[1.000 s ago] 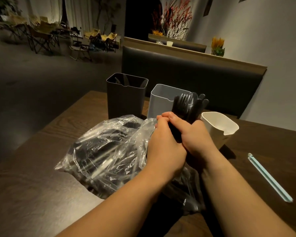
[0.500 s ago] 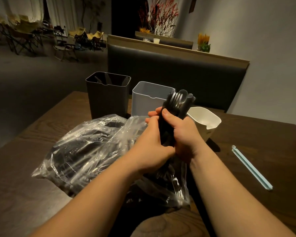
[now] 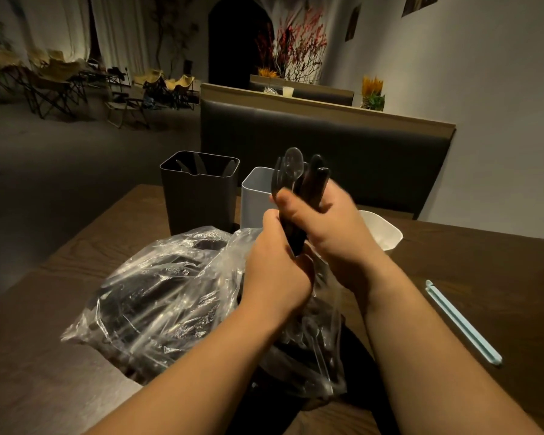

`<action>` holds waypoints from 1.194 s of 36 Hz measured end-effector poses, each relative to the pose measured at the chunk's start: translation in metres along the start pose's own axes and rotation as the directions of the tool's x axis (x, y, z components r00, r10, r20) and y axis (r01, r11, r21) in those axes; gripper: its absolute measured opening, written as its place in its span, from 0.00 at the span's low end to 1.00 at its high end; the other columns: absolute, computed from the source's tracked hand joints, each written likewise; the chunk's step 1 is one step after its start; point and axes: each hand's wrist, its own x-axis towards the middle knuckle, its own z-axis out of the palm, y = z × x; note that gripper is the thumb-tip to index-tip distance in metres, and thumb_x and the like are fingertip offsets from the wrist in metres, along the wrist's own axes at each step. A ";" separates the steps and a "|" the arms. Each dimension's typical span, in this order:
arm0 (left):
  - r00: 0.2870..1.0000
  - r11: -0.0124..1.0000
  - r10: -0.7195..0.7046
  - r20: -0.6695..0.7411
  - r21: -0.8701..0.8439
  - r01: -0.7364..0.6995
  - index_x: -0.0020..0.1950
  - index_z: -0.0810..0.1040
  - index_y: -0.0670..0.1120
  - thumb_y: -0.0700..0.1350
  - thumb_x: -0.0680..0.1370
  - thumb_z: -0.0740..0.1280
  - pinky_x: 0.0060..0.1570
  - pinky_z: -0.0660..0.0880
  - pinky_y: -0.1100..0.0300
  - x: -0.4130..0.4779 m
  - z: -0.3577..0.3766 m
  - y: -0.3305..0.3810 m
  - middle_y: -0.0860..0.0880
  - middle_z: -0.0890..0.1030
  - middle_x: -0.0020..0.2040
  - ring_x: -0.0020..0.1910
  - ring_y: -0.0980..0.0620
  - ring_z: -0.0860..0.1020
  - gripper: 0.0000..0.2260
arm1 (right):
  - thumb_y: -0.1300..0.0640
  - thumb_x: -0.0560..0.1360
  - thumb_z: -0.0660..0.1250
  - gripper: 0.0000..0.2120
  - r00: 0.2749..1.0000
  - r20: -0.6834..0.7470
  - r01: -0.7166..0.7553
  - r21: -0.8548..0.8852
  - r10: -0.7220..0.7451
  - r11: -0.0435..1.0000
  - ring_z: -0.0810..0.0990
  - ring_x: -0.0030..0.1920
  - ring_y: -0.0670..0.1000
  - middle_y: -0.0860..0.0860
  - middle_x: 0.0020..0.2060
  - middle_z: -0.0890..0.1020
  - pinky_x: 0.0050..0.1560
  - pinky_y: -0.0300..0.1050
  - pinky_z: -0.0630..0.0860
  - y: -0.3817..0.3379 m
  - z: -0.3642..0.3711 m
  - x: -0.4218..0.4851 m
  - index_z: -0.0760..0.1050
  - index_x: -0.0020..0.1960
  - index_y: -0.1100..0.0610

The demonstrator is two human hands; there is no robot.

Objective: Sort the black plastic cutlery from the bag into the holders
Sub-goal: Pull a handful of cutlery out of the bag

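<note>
Cutlery bundle (image 3: 299, 183): clasped upright by right hand (image 3: 330, 227), handles gripped by left hand (image 3: 277, 271); heads exposed for sorting. Holders (image 3: 198, 196): table's (image 3: 453, 277) far edge.

One head-worn camera faces forward and down, close over the table (image 3: 29, 372).

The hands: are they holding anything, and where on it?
Both grip one bundle of black cutlery by the handles, the right hand higher, the left hand at the lower ends; the heads stick up.
</note>
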 end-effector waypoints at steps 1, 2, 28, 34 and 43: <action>1.000 0.999 -0.010 0.003 0.030 0.010 0.57 0.67 0.49 0.37 0.74 0.66 0.42 0.74 0.51 0.001 -0.001 0.002 0.50 0.78 0.46 0.45 0.48 0.78 0.15 | 0.49 0.75 0.72 0.17 0.999 -0.027 0.048 0.000 -0.048 0.999 0.83 0.53 0.47 0.51 0.52 0.83 0.50 0.40 0.81 -0.004 -0.005 0.001 0.77 0.60 0.56; 1.000 0.998 -0.021 0.005 0.060 0.020 0.54 0.65 0.49 0.36 0.74 0.66 0.38 0.70 0.52 0.001 -0.001 0.004 0.49 0.76 0.43 0.42 0.46 0.76 0.14 | 0.48 0.76 0.70 0.18 0.993 -0.070 0.094 -0.021 -0.095 0.995 0.82 0.55 0.47 0.51 0.53 0.82 0.51 0.40 0.81 -0.008 -0.009 0.003 0.76 0.61 0.55; 0.979 0.935 -0.177 0.098 -0.294 0.199 0.51 0.73 0.56 0.43 0.81 0.67 0.52 0.81 0.50 0.000 -0.004 0.005 0.53 0.82 0.47 0.49 0.52 0.83 0.07 | 0.54 0.78 0.70 0.02 0.876 -0.407 -0.180 -0.773 -0.259 0.608 0.78 0.47 0.50 0.48 0.44 0.81 0.41 0.41 0.70 0.048 -0.151 0.022 0.79 0.50 0.49; 0.967 0.875 -0.200 0.160 -0.415 0.250 0.53 0.77 0.50 0.42 0.80 0.69 0.43 0.80 0.57 -0.002 -0.007 0.007 0.49 0.82 0.45 0.45 0.50 0.84 0.05 | 0.48 0.80 0.66 0.06 0.909 -0.348 -0.196 -0.842 -0.229 0.502 0.74 0.46 0.48 0.47 0.44 0.79 0.43 0.43 0.70 0.049 -0.144 0.022 0.79 0.52 0.48; 0.930 0.703 -0.248 0.271 -0.610 0.365 0.57 0.77 0.46 0.40 0.80 0.67 0.37 0.80 0.61 -0.012 -0.010 0.002 0.49 0.83 0.40 0.39 0.51 0.83 0.06 | 0.46 0.76 0.71 0.04 0.972 -0.235 -0.213 -0.852 0.014 0.479 0.78 0.53 0.50 0.46 0.45 0.82 0.53 0.54 0.78 0.056 -0.143 0.025 0.83 0.47 0.45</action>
